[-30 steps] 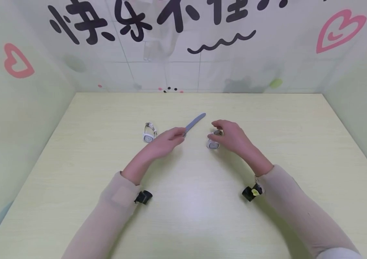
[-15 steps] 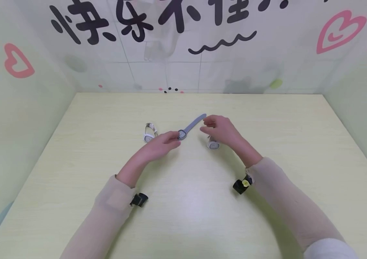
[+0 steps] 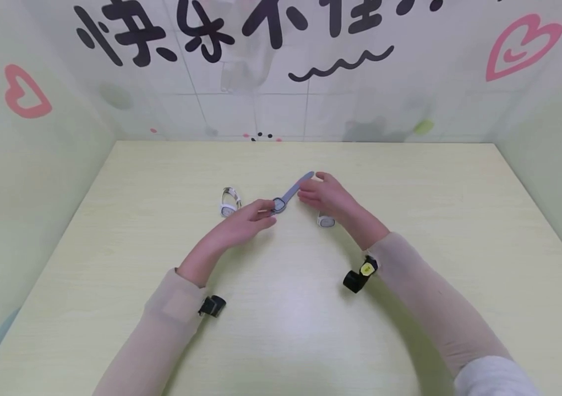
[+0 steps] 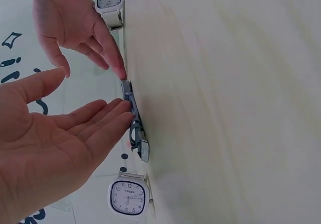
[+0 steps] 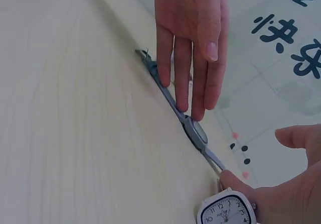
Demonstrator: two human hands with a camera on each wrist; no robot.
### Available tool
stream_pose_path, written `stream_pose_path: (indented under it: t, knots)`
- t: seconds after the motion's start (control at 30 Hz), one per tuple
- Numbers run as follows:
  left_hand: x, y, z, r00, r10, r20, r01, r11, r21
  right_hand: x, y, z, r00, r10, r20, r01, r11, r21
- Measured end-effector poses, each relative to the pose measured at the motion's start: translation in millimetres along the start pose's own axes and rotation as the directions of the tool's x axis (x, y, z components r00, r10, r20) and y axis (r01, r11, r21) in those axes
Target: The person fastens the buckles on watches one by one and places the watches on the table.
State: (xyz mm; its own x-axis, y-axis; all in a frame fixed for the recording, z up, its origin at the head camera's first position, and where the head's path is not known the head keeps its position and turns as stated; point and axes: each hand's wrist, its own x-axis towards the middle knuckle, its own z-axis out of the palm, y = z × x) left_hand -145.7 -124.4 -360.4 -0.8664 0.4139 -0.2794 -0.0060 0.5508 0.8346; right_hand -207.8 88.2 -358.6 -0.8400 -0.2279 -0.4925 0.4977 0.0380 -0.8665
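Note:
A wristwatch with a blue-grey strap (image 3: 278, 205) lies stretched out on the table between the two hands. My left hand (image 3: 246, 224) has its fingers straight, the fingertips at the watch's case and near part of the strap. My right hand (image 3: 332, 198) reaches in from the other side with extended fingers, the tips against the far strap end; nothing is pinched. A white wristwatch (image 3: 327, 221) stands beneath the right hand, partly covered by it. Another white wristwatch (image 3: 228, 210) stands left of the left hand. In the right wrist view the nearer white watch (image 5: 226, 211) shows its numbered dial.
The pale wooden table (image 3: 281, 330) ends at a back wall (image 3: 281, 115) hung with a printed sheet of dark characters. Side panels with pink hearts bound it left and right. Each sleeve cuff carries a small black camera (image 3: 212, 306).
My left hand has drawn back slightly to the left, uncovering the blue-grey watch's face. My right hand has moved left from above the white watch to the blue-grey strap's end.

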Motion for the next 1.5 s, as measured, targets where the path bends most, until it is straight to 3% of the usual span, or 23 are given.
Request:
stream_pose_path:
  t: [0.1, 0.2, 0.33, 0.47, 0.7, 0.9, 0.97, 1.1, 1.3, 1.5]
  knots:
    - [0.2, 0.5, -0.5, 1.0, 0.005, 0.003, -0.005, 1.0, -0.007, 0, 0, 1, 0.999, -0.003, 0.05, -0.004, 0.991, 0.136]
    - [1.1, 0.6, -0.5, 1.0, 0.002, 0.003, -0.002, 1.0, -0.015, 1, 1, 2, 0.997, -0.017, 0.078, 0.006, 0.989, 0.145]
    - [2.0, 0.6, -0.4, 1.0, -0.002, 0.0, 0.002, 1.0, -0.02, 3, 3, 5, 0.996, -0.051, 0.071, 0.055, 0.997, -0.055]
    - [1.5, 0.6, -0.4, 1.0, 0.0, 0.005, 0.0, 1.0, -0.025, 4, 4, 11, 0.994, -0.091, 0.055, 0.103, 0.955, -0.278]
    - [0.3, 0.0, -0.6, 1.0, 0.004, 0.0, -0.004, 1.0, 0.013, 10, 5, 19, 0.983, -0.181, 0.028, 0.176, 0.895, -0.411]
    - [-0.5, -0.6, 1.1, 1.0, 0.014, 0.012, -0.014, 1.0, -0.004, 14, 10, 20, 0.943, -0.328, 0.054, 0.308, 0.801, -0.513]
    - [-0.6, -0.2, 2.0, 1.0, 0.016, 0.017, -0.016, 1.0, -0.009, 12, 9, 21, 0.932, -0.357, 0.061, 0.334, 0.785, -0.522]
    - [-1.3, -0.6, 3.2, 0.999, 0.026, 0.023, -0.026, 0.999, -0.02, 9, 7, 23, 0.932, -0.361, 0.039, 0.332, 0.8, -0.499]
    - [-4.8, -0.5, 2.9, 0.999, 0.042, 0.019, -0.041, 0.998, -0.041, -2, 1, 20, 0.935, -0.354, -0.003, 0.332, 0.88, -0.339]
    - [-7.8, 3.0, 1.7, 0.997, 0.083, 0.0, -0.083, 0.994, -0.068, -22, -8, 18, 0.929, -0.37, 0.001, 0.359, 0.9, -0.248]
